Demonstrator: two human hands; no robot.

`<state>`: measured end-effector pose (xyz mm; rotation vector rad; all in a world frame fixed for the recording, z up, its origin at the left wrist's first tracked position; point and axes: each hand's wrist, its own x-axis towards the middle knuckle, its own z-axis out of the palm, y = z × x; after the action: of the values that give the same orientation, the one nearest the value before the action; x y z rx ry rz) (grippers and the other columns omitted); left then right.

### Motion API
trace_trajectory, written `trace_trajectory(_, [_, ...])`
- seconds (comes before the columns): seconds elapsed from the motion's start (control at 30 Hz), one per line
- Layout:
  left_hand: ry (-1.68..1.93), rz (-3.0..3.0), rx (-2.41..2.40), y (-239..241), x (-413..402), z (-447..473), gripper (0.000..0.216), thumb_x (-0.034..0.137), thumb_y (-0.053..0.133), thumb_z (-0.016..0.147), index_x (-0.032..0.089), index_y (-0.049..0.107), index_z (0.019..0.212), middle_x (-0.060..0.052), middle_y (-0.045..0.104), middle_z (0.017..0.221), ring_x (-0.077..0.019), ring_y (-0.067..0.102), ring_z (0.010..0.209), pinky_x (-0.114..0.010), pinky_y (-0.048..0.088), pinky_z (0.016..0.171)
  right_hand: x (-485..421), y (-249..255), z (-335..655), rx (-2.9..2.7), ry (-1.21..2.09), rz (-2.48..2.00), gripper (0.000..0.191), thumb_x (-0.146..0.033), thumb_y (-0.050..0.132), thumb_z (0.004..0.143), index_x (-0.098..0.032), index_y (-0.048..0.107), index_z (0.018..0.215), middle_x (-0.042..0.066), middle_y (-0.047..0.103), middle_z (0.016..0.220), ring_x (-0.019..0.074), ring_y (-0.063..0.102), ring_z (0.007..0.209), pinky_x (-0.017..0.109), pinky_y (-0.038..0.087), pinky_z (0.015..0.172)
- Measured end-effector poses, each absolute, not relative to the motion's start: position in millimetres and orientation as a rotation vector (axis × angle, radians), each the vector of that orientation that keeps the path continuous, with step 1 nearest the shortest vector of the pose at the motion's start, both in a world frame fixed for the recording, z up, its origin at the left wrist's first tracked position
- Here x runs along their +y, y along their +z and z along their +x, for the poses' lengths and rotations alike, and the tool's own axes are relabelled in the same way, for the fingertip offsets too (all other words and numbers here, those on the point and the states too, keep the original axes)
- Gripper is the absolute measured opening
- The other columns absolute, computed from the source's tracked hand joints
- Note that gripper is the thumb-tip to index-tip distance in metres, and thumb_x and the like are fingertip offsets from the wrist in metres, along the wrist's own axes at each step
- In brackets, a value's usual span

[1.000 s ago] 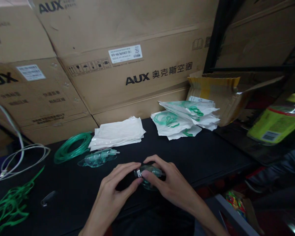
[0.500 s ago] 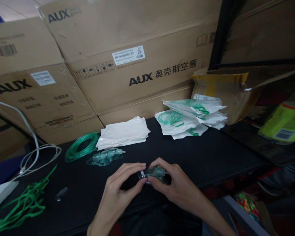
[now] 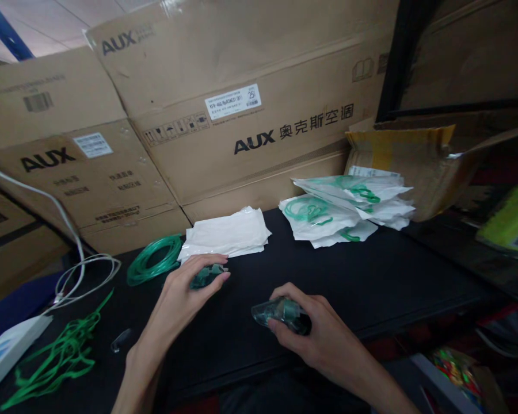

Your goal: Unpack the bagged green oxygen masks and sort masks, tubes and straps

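Note:
My right hand [image 3: 311, 330] grips a clear greenish plastic mask [image 3: 280, 312] just above the black table [image 3: 371, 276], near its front edge. My left hand [image 3: 185, 293] has reached out to the left and its fingers curl over a second clear green mask [image 3: 207, 276] lying on the table. A coil of green tubing [image 3: 153, 265] lies just left of that mask. Behind it sits a stack of empty white pouches [image 3: 228, 234].
A pile of filled pouches [image 3: 349, 207] with green tubing lies at the back right, by an open cardboard box [image 3: 406, 161]. Large AUX cartons [image 3: 242, 115] wall the back. Green straps [image 3: 56, 362], a white cable [image 3: 77, 270] and a small clear piece [image 3: 121, 340] lie at left.
My left hand left the mask that both hands held and moved left onto the second mask on the table. My right hand keeps the first mask, slightly lower and to the right.

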<state>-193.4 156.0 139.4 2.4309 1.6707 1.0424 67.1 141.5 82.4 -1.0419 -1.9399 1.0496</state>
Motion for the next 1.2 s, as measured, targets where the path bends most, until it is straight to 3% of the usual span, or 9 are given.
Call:
trace_trajectory(0.17, [1.012, 2.433, 1.779, 114.2, 116.4, -197.7, 0.014, 0.033, 0.066, 0.094, 0.023, 0.073, 0.1, -0.007, 0.076, 0.113, -0.0229, 0.071, 0.107, -0.04, 0.057, 0.096, 144.1, 78.8, 65.9, -1.932, 1.061, -0.98, 0.011, -0.034, 0.062, 0.093, -0.027, 0.065, 0.101, -0.004, 0.069, 0.078, 0.0156, 0.064, 0.069, 0.024, 0.045, 0.065])
trace_trajectory(0.4, [0.9, 2.377, 2.189, 84.6, 61.8, -265.2, 0.034, 0.05, 0.063, 0.093, 0.028, 0.073, 0.117, -0.004, 0.077, 0.114, -0.0256, 0.07, 0.107, -0.04, 0.058, 0.094, 144.3, 73.0, 66.3, -1.955, 1.038, -0.998, 0.014, -0.039, 0.062, 0.093, -0.029, 0.066, 0.103, -0.003, 0.07, 0.083, 0.0168, 0.066, 0.074, 0.025, 0.046, 0.068])
trace_trajectory(0.67, [0.722, 2.299, 2.403, 83.7, 37.9, -318.9, 0.043, 0.055, 0.062, 0.091, 0.031, 0.069, 0.126, -0.001, 0.074, 0.125, -0.0288, 0.064, 0.117, -0.044, 0.054, 0.101, 144.9, 75.3, 65.7, -1.952, 1.056, -0.992, 0.017, -0.039, 0.062, 0.093, -0.028, 0.065, 0.105, -0.003, 0.069, 0.081, 0.0162, 0.064, 0.071, 0.025, 0.045, 0.067])
trace_trajectory(1.03, [0.884, 2.18, 2.342, 81.8, 35.4, -330.1, 0.048, 0.071, 0.061, 0.084, 0.028, 0.079, 0.094, -0.005, 0.079, 0.111, -0.0299, 0.069, 0.109, -0.047, 0.057, 0.098, 144.3, 72.0, 67.2, -1.987, 1.031, -1.028, 0.019, -0.039, 0.064, 0.092, -0.028, 0.065, 0.108, -0.002, 0.07, 0.09, 0.0178, 0.065, 0.082, 0.026, 0.045, 0.075])
trace_trajectory(1.2, [0.898, 2.129, 2.458, 80.4, 31.7, -335.1, 0.052, 0.072, 0.061, 0.083, 0.028, 0.077, 0.107, -0.006, 0.077, 0.113, -0.0307, 0.067, 0.111, -0.05, 0.055, 0.1, 144.7, 72.4, 66.9, -1.984, 1.086, -1.004, 0.018, -0.04, 0.061, 0.094, -0.029, 0.063, 0.108, -0.004, 0.068, 0.085, 0.016, 0.063, 0.077, 0.025, 0.043, 0.071])
